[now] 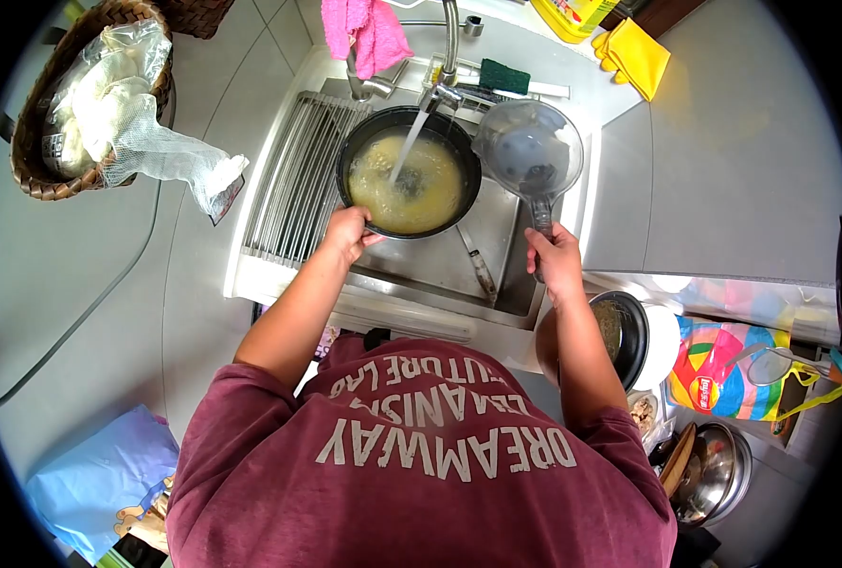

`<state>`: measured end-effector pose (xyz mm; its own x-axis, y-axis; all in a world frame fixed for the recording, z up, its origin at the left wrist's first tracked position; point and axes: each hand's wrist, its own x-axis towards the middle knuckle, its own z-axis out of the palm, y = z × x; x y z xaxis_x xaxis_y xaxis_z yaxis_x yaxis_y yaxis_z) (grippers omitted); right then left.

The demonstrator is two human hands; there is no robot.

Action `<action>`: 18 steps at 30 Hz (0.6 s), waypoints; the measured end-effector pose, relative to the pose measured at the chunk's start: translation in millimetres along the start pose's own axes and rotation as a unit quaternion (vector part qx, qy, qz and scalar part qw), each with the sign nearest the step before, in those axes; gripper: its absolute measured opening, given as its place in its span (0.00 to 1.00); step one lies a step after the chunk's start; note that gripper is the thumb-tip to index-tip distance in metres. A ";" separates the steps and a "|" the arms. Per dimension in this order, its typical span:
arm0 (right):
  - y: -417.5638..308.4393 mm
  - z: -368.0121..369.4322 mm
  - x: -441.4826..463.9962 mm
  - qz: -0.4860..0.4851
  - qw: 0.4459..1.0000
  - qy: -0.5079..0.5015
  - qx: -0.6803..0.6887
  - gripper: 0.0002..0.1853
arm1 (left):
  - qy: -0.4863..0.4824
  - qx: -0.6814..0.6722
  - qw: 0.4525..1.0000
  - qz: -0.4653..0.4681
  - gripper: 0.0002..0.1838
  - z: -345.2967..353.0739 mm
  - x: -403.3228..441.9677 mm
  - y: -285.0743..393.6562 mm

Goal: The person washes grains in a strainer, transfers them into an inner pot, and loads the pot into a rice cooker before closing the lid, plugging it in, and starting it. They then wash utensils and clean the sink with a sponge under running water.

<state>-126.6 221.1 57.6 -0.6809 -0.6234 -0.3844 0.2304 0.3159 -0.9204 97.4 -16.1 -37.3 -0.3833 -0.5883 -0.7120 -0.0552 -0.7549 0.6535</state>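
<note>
Under the running faucet (pixel 440 98) is a round black pot (pixel 343 156), with cloudy yellowish water swirling inside. My left hand (pixel 350 235) grips the near left rim of this pot, thumb toward the inside. On the other side, my right hand (pixel 555 257) is closed around the handle of a clear plastic water dipper (pixel 558 123). The dipper's bowl is right of the pot, over the sink's right edge; whether it holds liquid I cannot tell. A knife (pixel 481 272) with a worn handle lies in the steel sink (pixel 421 270), below the pot.
A roll-up drying rack (pixel 298 180) covers the sink's left side. Behind are a pink cloth (pixel 369 33), a green scouring pad (pixel 504 77) and yellow gloves (pixel 634 57). A woven basket (pixel 25 142) stands left. Another dark pot (pixel 635 331) is beside my right forearm.
</note>
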 end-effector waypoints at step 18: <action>-0.6 1.8 -1.0 0.007 1.000 -0.003 0.004 0.09 | -0.008 -0.003 0.999 -0.034 0.26 -10.3 13.3 -8.0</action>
<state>-124.9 220.2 58.4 -0.6732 -0.6233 -0.3979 0.2461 0.3186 -0.9154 102.2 -20.9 -54.6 -0.3930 -0.5310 -0.7507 -0.0762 -0.7948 0.6020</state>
